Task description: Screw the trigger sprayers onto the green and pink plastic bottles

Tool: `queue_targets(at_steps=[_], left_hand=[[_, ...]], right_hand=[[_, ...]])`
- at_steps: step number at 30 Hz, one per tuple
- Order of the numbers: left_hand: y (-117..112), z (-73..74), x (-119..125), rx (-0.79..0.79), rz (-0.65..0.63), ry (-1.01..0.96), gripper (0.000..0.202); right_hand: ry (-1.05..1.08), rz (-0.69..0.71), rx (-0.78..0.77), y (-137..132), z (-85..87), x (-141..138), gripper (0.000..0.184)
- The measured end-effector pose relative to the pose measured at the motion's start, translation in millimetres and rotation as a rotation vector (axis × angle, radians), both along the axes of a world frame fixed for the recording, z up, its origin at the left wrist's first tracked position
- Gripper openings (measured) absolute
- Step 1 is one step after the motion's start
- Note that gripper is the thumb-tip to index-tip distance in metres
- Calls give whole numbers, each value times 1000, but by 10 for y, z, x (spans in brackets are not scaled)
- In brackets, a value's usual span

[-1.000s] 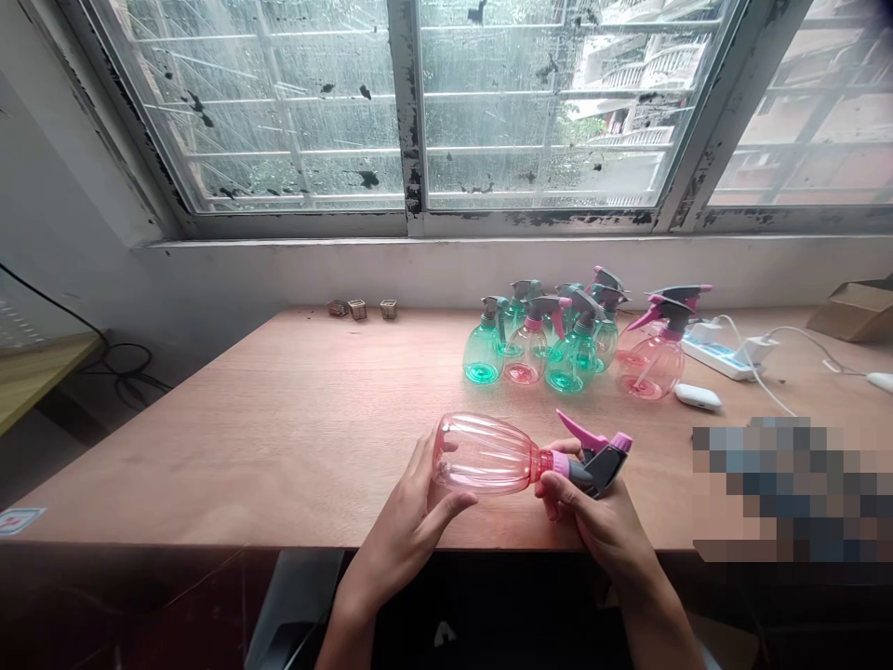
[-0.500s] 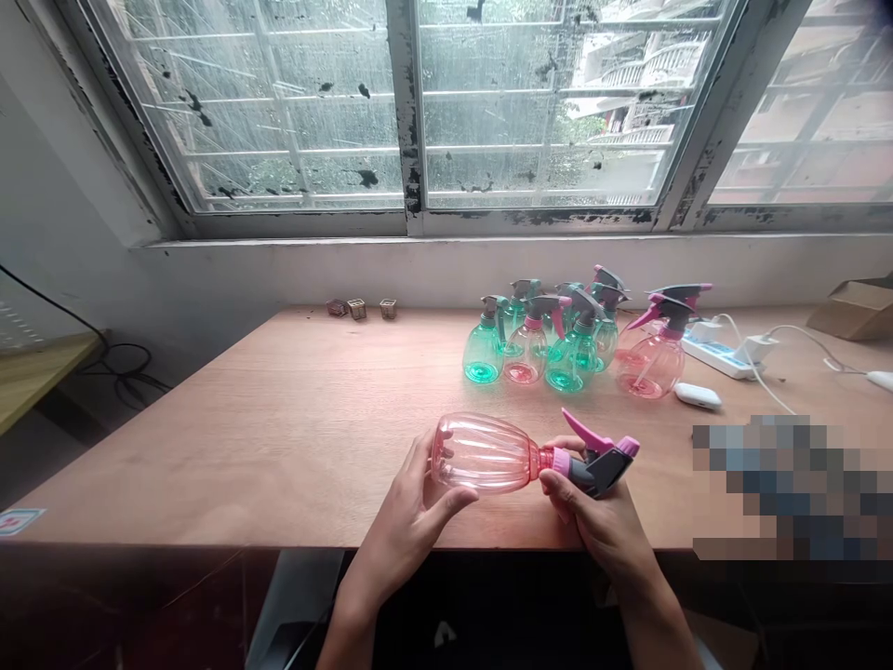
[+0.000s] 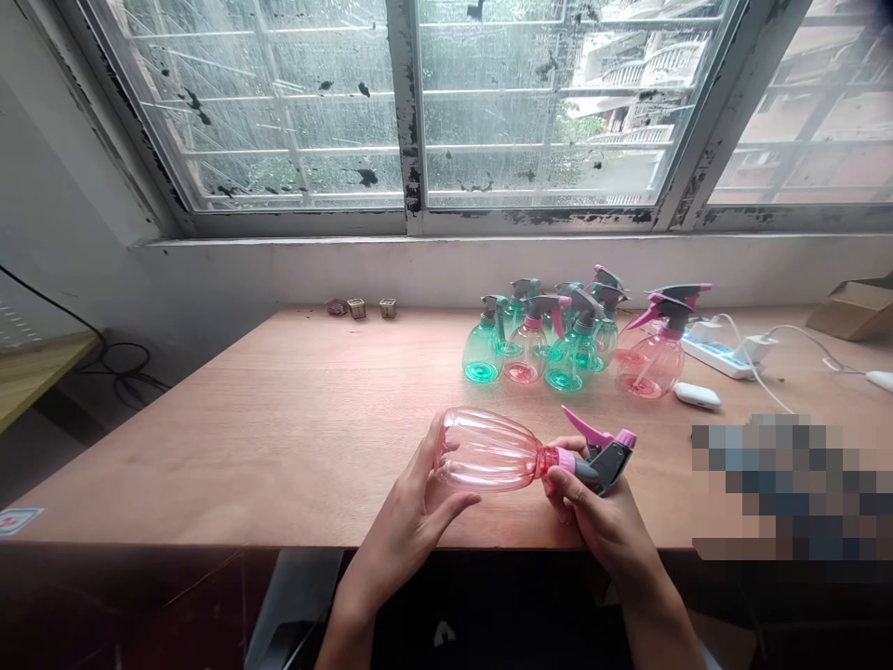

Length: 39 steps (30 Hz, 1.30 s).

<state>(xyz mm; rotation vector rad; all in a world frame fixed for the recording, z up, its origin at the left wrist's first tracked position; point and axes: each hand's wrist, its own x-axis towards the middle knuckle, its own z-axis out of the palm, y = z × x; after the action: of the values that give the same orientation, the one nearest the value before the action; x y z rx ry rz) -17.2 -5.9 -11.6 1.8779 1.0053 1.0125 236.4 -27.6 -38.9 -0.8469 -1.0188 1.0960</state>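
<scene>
A clear pink spray bottle (image 3: 492, 451) lies sideways in the air over the table's near part, its base to the left. My left hand (image 3: 408, 521) cups the base, with fingers behind the plastic and the thumb spread just below the bottle. At the neck, my right hand (image 3: 600, 516) pinches the pink collar (image 3: 566, 461) between thumb and fingers. The grey spray head (image 3: 608, 465) with its pink trigger (image 3: 586, 428) sticks out to the right, trigger upward. Part of my right fingers is hidden behind the neck.
Several green spray bottles (image 3: 482, 349) and pink ones (image 3: 652, 365) stand at the back of the wooden table (image 3: 279, 437). A white power strip (image 3: 729, 354), a white case (image 3: 698, 396) and a cardboard box (image 3: 855, 307) are right. Small cubes (image 3: 357, 308) sit at the back left.
The bottle has shifted slightly to the right and tilted a little. My left thumb has come away from its lower side. My right hand keeps hold of the neck.
</scene>
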Motion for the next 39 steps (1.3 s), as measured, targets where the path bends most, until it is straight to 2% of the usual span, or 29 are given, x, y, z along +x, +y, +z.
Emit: queue_targets(at_steps=[4, 9, 16, 23, 39], left_hand=[[-11, 45, -5, 3, 27, 51, 94], [-16, 74, -22, 26, -1, 80, 73], [3, 11, -3, 51, 26, 57, 86], [2, 60, -8, 27, 18, 87, 92], [0, 92, 5, 11, 25, 126, 88]], right_hand=[[-15, 41, -33, -6, 9, -4, 34], [-5, 39, -35, -8, 7, -16, 34], [-28, 30, -38, -18, 43, -15, 37], [-31, 19, -54, -8, 80, -37, 40], [-12, 7, -51, -19, 105, -55, 39]])
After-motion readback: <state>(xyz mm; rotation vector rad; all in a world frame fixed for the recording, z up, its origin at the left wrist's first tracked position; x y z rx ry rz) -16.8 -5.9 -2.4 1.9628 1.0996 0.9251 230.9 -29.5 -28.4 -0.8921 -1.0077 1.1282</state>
